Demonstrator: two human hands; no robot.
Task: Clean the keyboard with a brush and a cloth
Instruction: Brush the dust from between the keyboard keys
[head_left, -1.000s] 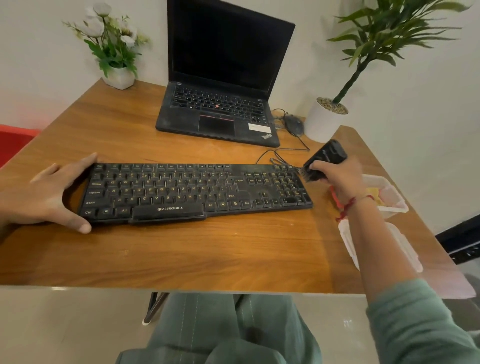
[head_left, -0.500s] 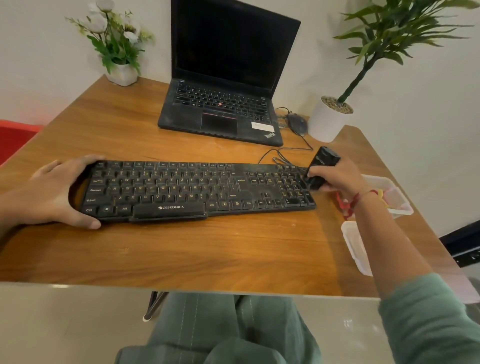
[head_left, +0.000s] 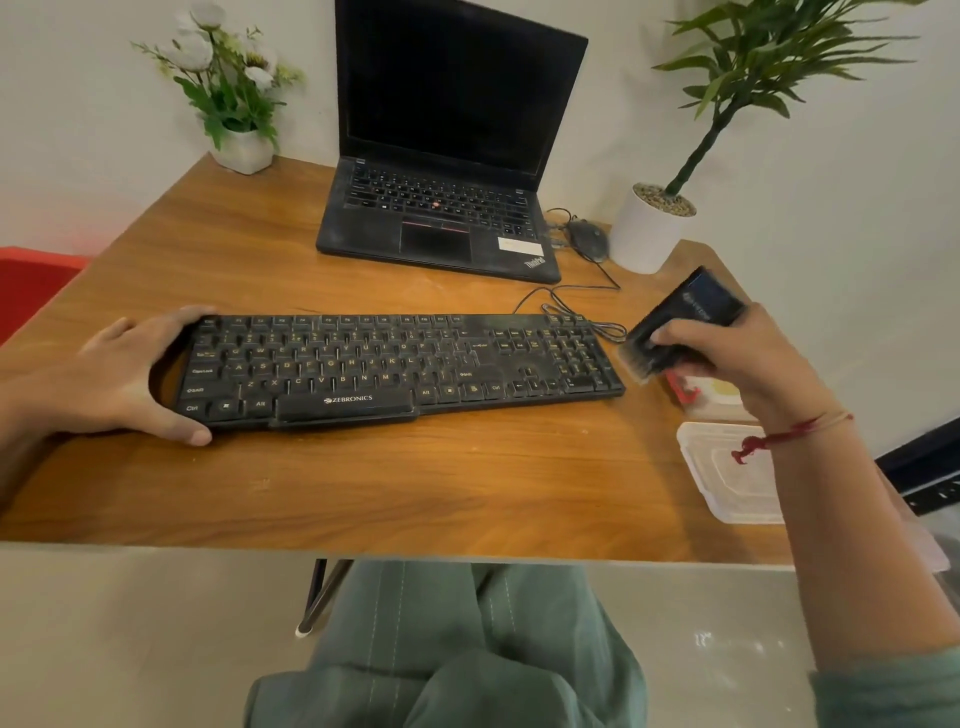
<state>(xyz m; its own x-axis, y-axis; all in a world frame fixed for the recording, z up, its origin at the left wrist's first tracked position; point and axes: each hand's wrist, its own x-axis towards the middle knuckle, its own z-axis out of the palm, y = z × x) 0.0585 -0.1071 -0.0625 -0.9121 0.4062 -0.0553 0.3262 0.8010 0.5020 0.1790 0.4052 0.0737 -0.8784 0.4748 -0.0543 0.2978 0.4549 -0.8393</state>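
Note:
A dusty black keyboard (head_left: 400, 366) lies flat across the middle of the wooden table (head_left: 415, 483). My left hand (head_left: 111, 376) clasps its left end, thumb on the front edge and fingers over the back corner. My right hand (head_left: 748, 358) grips a black brush (head_left: 675, 327) just off the keyboard's right end, bristles pointing down and left, blurred and slightly clear of the keys. No cloth shows plainly.
An open black laptop (head_left: 441, 218) stands behind the keyboard, with a mouse (head_left: 589, 239) and cables beside it. A white flower pot (head_left: 244, 150) is at the back left, a potted plant (head_left: 649, 234) at the back right. Clear plastic containers (head_left: 727, 478) sit under my right forearm.
My right hand has swept the brush off the keyboard's right end, rightward and slightly up. My left hand keeps its hold on the left end.

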